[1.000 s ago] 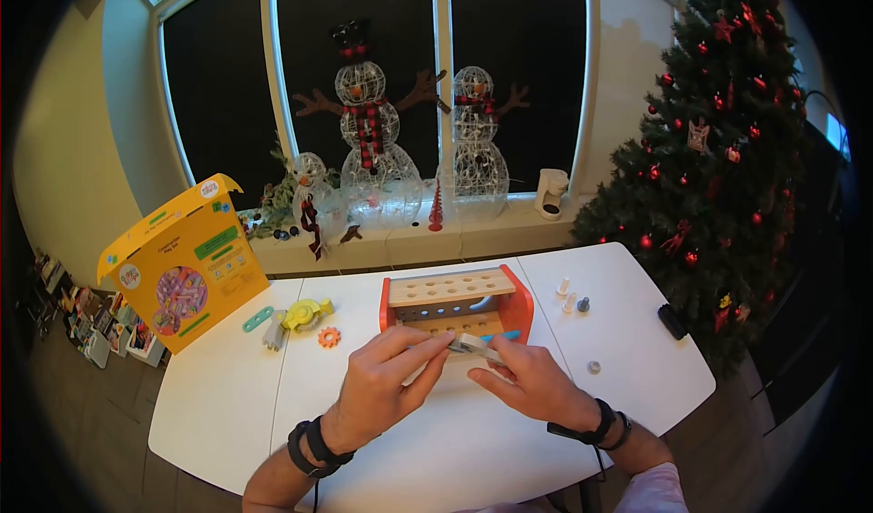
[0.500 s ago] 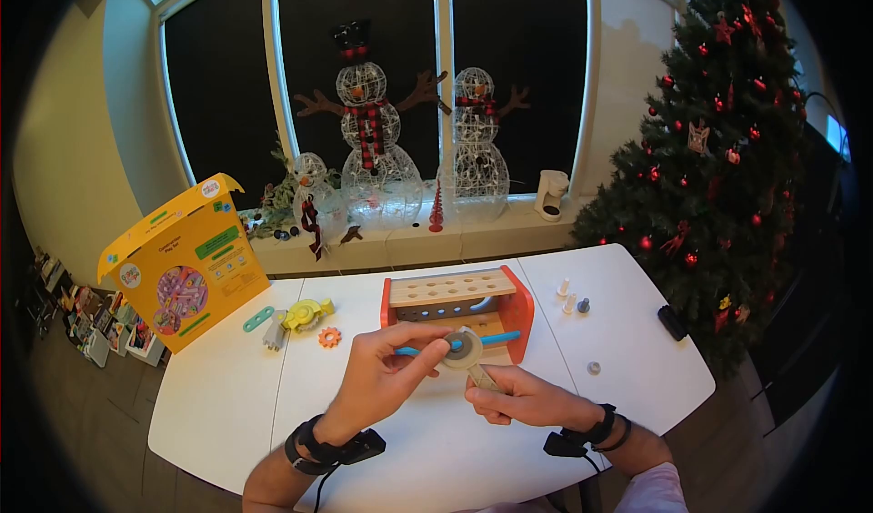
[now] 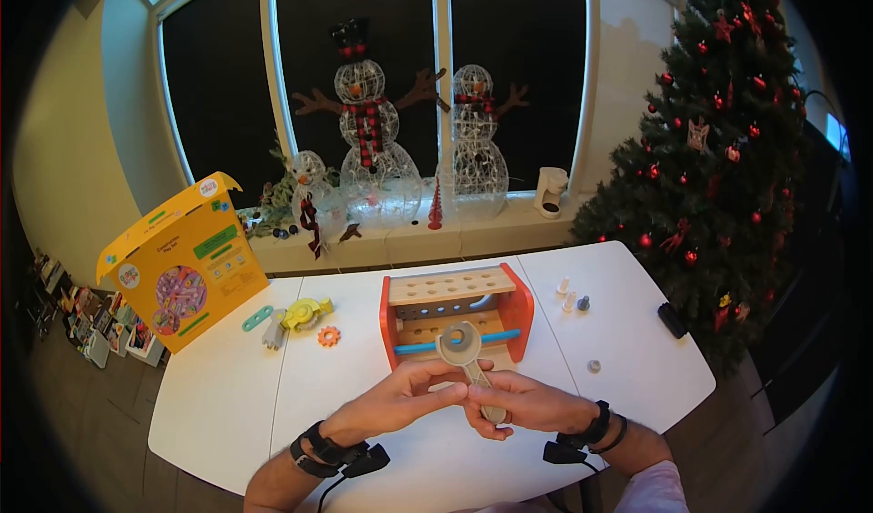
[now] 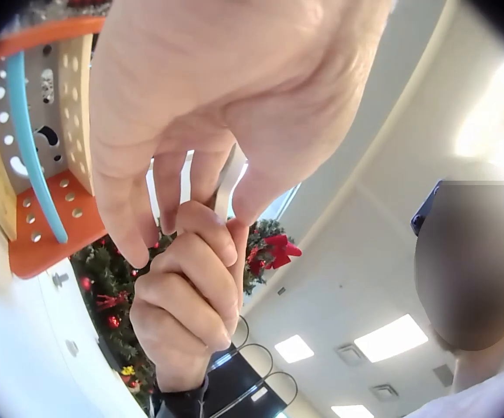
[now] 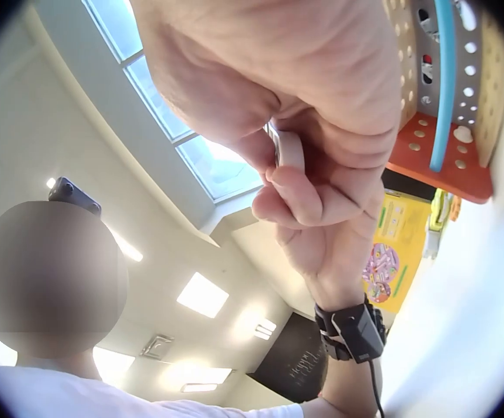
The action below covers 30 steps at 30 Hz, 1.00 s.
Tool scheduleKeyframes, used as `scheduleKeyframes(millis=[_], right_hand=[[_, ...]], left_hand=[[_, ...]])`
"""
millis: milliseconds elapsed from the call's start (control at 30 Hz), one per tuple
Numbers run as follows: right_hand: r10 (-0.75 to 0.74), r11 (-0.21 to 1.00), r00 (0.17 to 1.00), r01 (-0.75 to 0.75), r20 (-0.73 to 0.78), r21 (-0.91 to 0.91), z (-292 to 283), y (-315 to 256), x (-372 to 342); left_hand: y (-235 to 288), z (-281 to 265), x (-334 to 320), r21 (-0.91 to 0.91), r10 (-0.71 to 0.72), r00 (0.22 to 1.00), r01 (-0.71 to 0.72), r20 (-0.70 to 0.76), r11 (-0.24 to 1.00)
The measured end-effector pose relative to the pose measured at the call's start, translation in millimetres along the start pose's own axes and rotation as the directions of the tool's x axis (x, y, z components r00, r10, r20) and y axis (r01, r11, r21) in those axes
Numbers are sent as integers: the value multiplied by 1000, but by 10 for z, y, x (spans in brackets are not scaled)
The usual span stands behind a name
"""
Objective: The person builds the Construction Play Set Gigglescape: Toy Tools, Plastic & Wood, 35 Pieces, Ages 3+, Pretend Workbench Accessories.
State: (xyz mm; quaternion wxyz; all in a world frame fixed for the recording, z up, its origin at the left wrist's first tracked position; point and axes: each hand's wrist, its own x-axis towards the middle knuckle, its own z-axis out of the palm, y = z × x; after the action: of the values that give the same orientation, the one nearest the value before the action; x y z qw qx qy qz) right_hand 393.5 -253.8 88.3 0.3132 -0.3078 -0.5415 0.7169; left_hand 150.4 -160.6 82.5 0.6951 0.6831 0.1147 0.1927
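Observation:
A grey toy wrench [image 3: 474, 370] with a broad rounded head stands tilted up in front of the wooden toy toolbox [image 3: 519, 313]. My right hand [image 3: 527, 402] grips its handle low down, thumb on top. My left hand [image 3: 409, 395] meets it from the other side, pinching the wrench between thumb and fingers just below the head; in the left wrist view a grey edge [image 4: 227, 181] shows between them. The toolbox has red end panels, hole-filled wooden boards and a blue rod [image 3: 500, 337] across the front, partly covered by the wrench head.
Left of the toolbox lie an orange gear [image 3: 329, 336], a yellow toy piece [image 3: 307, 313] and a teal strip [image 3: 257, 318]. A yellow box [image 3: 195, 267] stands at the table's left. Several small bolts [image 3: 569, 302] and a grey nut [image 3: 594, 366] sit on the right.
The wrench has turned from edge-on to face me, its head pointing up, and come slightly closer. My left hand has slid from the head down to the neck; the right still holds the handle.

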Motion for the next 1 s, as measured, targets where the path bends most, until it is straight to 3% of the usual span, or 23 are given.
scheduleKeyframes(millis=[200, 300, 400, 500, 567, 600, 667, 700, 767, 800, 867, 900, 967, 1000], right_hand=[[8, 998, 995, -2, 100, -59, 25, -38, -9], [19, 1000, 999, -19, 47, 6, 95, -96, -41], [52, 995, 998, -55, -45, -79, 26, -78, -88], [-24, 981, 995, 4, -101, -195, -150, -86, -201], [-121, 948, 957, 33, -264, -317, -282, -187, -302], [-119, 948, 957, 30, -265, -316, -374, -225, -344], [-230, 899, 840, -10, -491, -438, -627, -258, -402], [-229, 899, 841, -12, -491, -439, -761, -248, -429], [-401, 788, 626, -137, -669, -601, -1089, -190, -474], [-401, 786, 628, -138, -667, -602, -1311, -113, -510], [-566, 542, 481, -396, -670, -742, -1765, 82, -583], [-566, 539, 485, -394, -667, -744, -1893, 148, -618], [-585, 421, 424, -570, -692, -706, -2102, 290, -697], [-583, 420, 427, -570, -691, -706, -2261, 408, -737]], left_hand=[[-37, 47, 17, -163, -11, 1000, 14, 18, 986], [-26, 47, 13, -237, -54, 998, 55, 12, 970], [3, 73, -2, -267, -84, 994, 65, -64, 961], [-5, 59, -9, -285, -104, 985, 61, -137, 957], [-26, 40, -18, -311, -131, 978, 76, -160, 947], [-41, 25, -31, -323, -155, 974, 96, -163, 941], [-67, 12, -46, -337, -180, 970, 115, -165, 934], [-74, 8, -50, -334, -191, 968, 129, -161, 934], [-106, -5, -61, -332, -200, 967, 139, -157, 933], [-140, -17, -68, -317, -207, 968, 154, -141, 936], [-162, -31, -72, -304, -210, 969, 163, -131, 939], [-165, -30, -73, -289, -215, 968, 170, -131, 942], [-178, -32, -77, -279, -221, 966, 177, -133, 944], [-189, -41, -72, -273, -226, 966, 185, -128, 944]])
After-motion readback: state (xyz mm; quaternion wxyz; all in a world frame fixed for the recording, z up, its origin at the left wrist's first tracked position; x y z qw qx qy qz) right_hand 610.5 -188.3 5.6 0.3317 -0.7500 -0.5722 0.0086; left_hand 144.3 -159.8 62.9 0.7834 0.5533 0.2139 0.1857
